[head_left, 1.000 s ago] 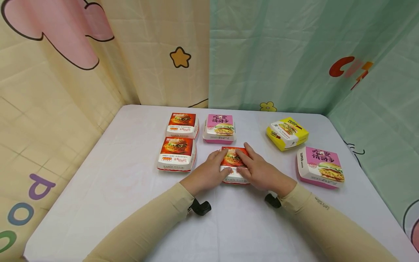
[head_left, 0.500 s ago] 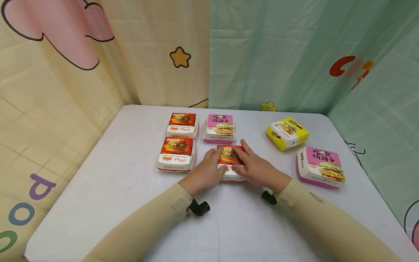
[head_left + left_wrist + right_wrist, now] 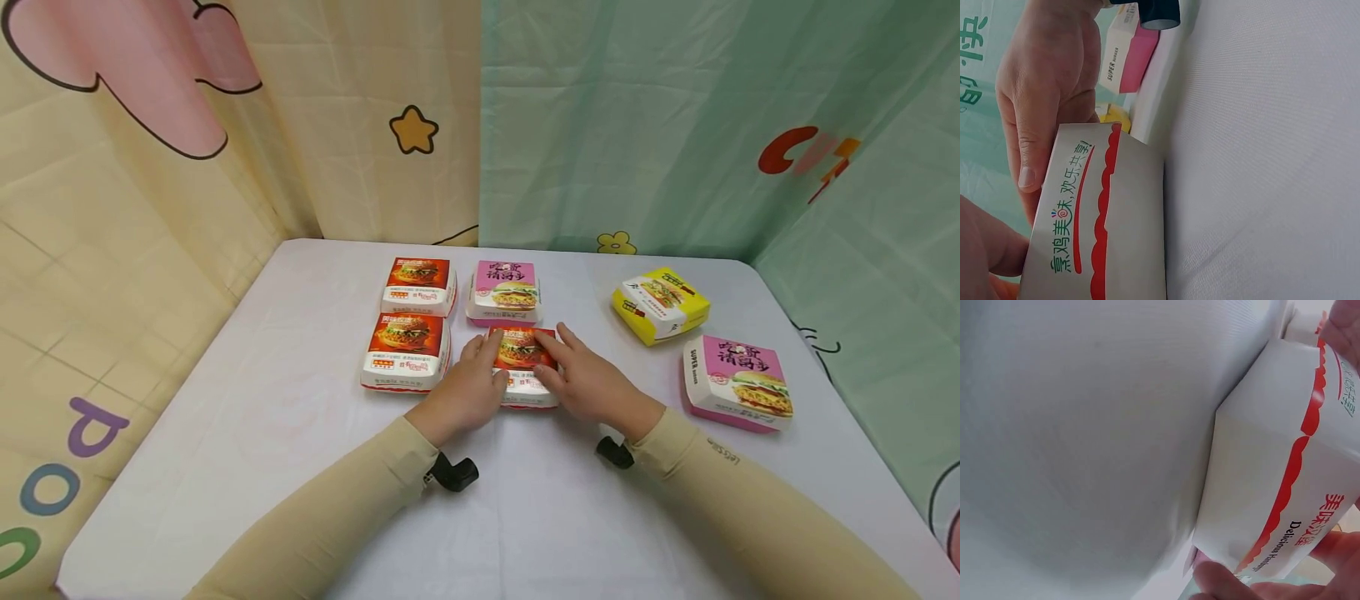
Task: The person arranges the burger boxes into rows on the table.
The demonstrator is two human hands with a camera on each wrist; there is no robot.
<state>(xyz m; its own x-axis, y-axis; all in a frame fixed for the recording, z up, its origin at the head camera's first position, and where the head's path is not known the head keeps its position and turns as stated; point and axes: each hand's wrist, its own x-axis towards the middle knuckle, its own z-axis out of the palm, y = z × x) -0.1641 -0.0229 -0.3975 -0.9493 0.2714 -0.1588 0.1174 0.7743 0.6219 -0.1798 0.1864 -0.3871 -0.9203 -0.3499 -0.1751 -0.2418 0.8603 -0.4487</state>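
In the head view, a red-and-white burger box (image 3: 527, 367) lies flat on the white table between both hands. My left hand (image 3: 461, 392) rests along its left side, fingers reaching to the top edge. At its right side my right hand (image 3: 596, 383) touches it, fingers extended and thumb over the top. The right wrist view shows the box's white side (image 3: 1272, 475) with fingers at its far corner. Just behind it sits a pink burger box (image 3: 504, 292). Left of my left hand are two more red boxes, a nearer one (image 3: 405, 350) and a farther one (image 3: 418, 283).
A yellow burger box (image 3: 662, 304) sits turned at an angle at the back right. In front of it is another pink box (image 3: 737, 382), right of my right hand. Curtains (image 3: 615, 125) stand behind the white table (image 3: 300, 350).
The red box between my hands has slid away from me and slightly left, closer to the pink box behind. Both hands moved with it; the other boxes stayed put.
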